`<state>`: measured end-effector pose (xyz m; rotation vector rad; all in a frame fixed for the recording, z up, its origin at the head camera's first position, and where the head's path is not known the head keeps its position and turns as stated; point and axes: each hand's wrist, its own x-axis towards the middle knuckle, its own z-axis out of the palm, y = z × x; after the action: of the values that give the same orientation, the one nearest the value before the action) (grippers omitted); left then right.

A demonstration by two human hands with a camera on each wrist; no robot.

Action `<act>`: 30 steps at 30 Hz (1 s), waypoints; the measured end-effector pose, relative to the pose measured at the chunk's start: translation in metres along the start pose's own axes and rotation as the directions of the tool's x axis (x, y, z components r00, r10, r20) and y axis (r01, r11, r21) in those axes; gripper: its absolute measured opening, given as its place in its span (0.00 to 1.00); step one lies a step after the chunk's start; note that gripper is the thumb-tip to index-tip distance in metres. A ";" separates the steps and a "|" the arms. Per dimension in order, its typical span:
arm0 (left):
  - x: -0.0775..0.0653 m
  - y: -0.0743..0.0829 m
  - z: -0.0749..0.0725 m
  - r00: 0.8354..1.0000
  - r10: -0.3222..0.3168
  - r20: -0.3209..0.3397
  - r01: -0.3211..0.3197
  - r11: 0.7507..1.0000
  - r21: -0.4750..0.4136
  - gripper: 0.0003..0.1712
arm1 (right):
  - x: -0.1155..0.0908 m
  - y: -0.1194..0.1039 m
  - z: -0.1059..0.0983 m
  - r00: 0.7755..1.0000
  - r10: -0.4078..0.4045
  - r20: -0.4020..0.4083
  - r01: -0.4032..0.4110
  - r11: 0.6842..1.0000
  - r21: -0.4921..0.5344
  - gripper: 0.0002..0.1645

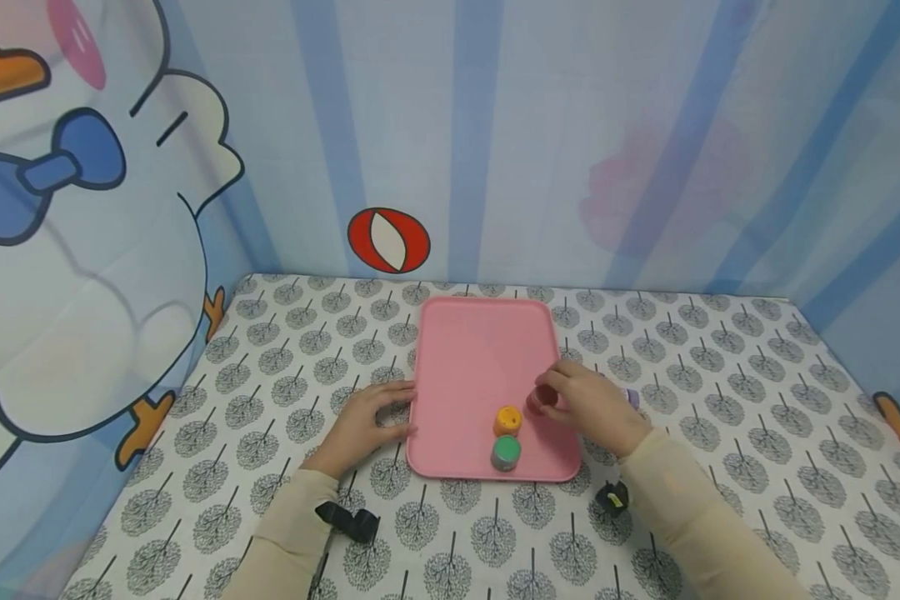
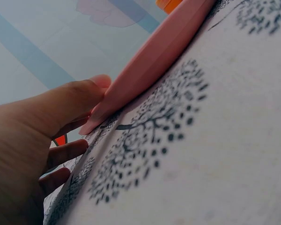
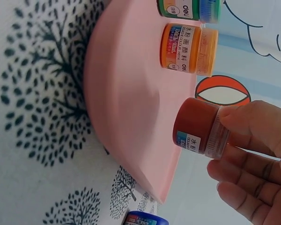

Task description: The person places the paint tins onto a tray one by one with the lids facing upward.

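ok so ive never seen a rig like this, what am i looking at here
No machine here: a person works bare-handed. The wide picture comes from a camera worn on the head; the two close ones come from cameras on the wrists. A pink tray lies on a tree-patterned cloth, with an orange jar and a green jar on it. The left hand touches the tray's left edge; the right hand holds a dark red jar.

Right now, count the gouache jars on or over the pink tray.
3: green jar and orange jar on the tray, reddish jar in the right hand, which may hide others.
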<state>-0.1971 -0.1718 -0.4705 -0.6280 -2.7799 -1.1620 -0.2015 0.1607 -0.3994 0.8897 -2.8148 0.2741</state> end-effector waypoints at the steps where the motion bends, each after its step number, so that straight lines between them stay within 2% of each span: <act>1: 0.000 0.000 0.000 1.000 0.000 -0.001 0.000 1.000 0.002 0.31 | 0.001 0.000 0.000 1.000 0.001 0.005 -0.001 1.000 0.001 0.17; 11: -0.001 0.000 0.000 1.000 -0.012 -0.003 0.012 1.000 -0.005 0.31 | 0.006 -0.004 -0.001 1.000 -0.009 0.012 0.009 1.000 -0.001 0.18; 21: -0.001 -0.001 0.000 1.000 0.012 -0.006 -0.012 1.000 0.002 0.31 | 0.010 -0.007 0.001 0.998 -0.059 0.023 0.058 0.998 0.014 0.17; 30: 0.000 -0.001 0.000 1.000 0.011 -0.004 -0.011 1.000 0.008 0.31 | 0.014 -0.009 0.006 0.997 -0.062 0.048 0.060 0.997 0.045 0.16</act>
<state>-0.1975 -0.1723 -0.4717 -0.6387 -2.7731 -1.1476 -0.2081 0.1447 -0.4011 1.0035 -2.8306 0.3093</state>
